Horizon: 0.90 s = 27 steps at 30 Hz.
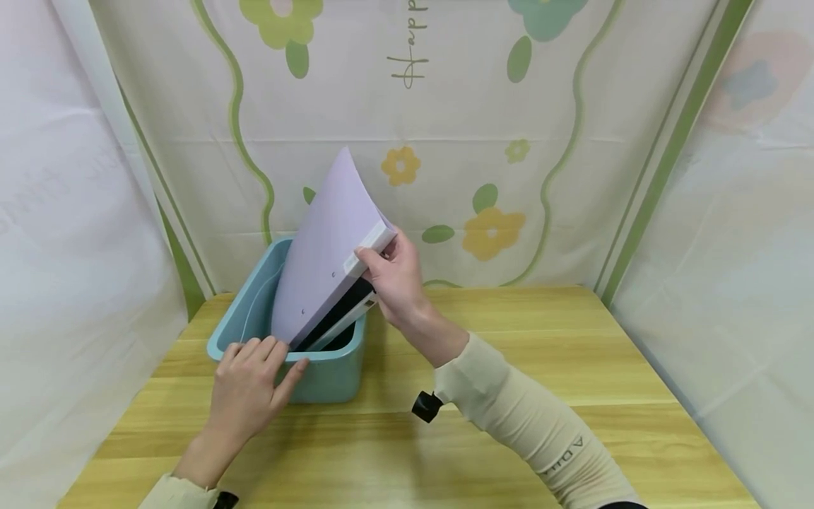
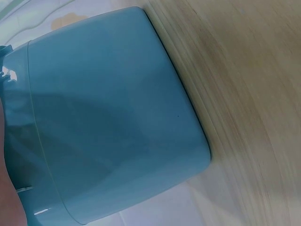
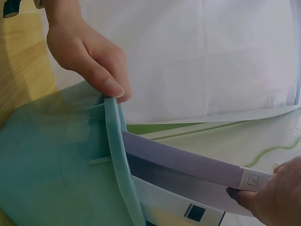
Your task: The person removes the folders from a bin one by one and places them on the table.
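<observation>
A pale purple file folder with a white label and small rivets along its spine leans tilted in a blue-green plastic bin. My right hand pinches the folder at the upper end of its spine, thumb over the label. My left hand grips the bin's near rim, fingers over the edge and thumb outside; the right wrist view shows this left hand from the side. Under the folder, a white-edged item with dark squares also slants out of the bin. The folder's lower end is hidden inside.
The bin stands on the left of a wood-grain table. A white cloth with printed flowers hangs right behind the table, and plain white cloth sides flank it. Small black devices are worn at the wrists.
</observation>
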Each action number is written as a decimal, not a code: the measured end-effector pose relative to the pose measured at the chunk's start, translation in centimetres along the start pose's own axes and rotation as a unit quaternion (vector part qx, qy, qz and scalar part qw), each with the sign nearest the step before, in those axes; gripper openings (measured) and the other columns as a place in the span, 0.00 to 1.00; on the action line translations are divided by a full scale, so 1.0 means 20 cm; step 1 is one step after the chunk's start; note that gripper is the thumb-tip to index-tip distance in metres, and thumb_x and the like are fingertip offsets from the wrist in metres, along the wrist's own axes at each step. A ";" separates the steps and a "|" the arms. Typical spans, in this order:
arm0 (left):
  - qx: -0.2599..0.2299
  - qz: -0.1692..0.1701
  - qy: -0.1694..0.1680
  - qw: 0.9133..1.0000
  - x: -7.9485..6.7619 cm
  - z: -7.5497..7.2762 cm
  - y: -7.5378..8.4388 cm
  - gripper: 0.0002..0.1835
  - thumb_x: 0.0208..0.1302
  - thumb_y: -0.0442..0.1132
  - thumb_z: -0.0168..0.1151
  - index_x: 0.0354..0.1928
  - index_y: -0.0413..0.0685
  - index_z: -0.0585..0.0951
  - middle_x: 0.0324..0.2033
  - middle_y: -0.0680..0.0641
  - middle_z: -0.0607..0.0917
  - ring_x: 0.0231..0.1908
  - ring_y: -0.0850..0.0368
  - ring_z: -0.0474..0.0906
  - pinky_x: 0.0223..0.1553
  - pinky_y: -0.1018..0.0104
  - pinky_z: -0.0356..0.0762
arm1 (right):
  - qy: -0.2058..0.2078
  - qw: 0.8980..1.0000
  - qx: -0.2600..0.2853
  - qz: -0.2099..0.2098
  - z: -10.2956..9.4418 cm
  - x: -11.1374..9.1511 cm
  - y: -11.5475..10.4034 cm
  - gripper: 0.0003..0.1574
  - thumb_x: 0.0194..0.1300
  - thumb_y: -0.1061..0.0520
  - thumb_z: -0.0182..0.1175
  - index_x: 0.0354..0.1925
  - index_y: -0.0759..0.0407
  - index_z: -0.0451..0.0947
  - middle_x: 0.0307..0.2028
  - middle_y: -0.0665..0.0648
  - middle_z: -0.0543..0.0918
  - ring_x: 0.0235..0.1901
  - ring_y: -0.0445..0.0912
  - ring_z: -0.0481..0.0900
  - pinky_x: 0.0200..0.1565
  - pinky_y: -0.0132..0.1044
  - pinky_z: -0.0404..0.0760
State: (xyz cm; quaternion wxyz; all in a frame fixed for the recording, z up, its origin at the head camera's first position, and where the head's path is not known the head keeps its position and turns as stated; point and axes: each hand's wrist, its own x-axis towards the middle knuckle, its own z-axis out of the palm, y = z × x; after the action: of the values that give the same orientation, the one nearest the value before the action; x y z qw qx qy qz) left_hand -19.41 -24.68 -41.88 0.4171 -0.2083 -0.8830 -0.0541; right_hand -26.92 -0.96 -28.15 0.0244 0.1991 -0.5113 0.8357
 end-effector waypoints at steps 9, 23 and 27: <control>0.000 -0.003 -0.002 1.000 0.00 -0.01 -0.01 0.32 0.78 0.65 0.39 0.28 0.45 0.72 0.23 0.48 0.71 0.25 0.47 0.71 0.35 0.48 0.70 | 0.004 1.000 0.012 -0.005 -0.02 0.01 -0.03 0.29 0.70 0.75 0.54 0.67 0.66 0.67 0.61 0.66 0.76 0.61 0.58 0.77 0.59 0.55 0.78; 0.002 0.007 0.012 1.000 0.00 -0.01 -0.01 0.31 0.78 0.64 0.40 0.27 0.46 0.71 0.22 0.50 0.69 0.24 0.48 0.69 0.34 0.50 0.68 | 0.005 1.000 0.019 -0.006 -0.12 0.05 -0.10 0.28 0.72 0.73 0.55 0.67 0.64 0.68 0.63 0.62 0.74 0.63 0.57 0.76 0.58 0.58 0.77; 0.000 0.010 0.017 1.000 0.00 -0.01 -0.01 0.30 0.78 0.64 0.40 0.27 0.47 0.71 0.22 0.50 0.68 0.24 0.48 0.68 0.34 0.50 0.68 | 0.011 1.000 0.024 0.007 -0.15 0.07 -0.13 0.29 0.72 0.73 0.55 0.68 0.63 0.67 0.64 0.63 0.73 0.63 0.57 0.76 0.58 0.58 0.78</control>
State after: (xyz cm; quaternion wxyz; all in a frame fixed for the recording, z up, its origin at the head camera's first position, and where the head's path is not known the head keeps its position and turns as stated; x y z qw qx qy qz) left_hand -19.33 -24.92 -41.77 0.4329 -0.2158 -0.8736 -0.0532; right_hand -28.44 2.56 -26.68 0.0189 0.1868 -0.4924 0.8499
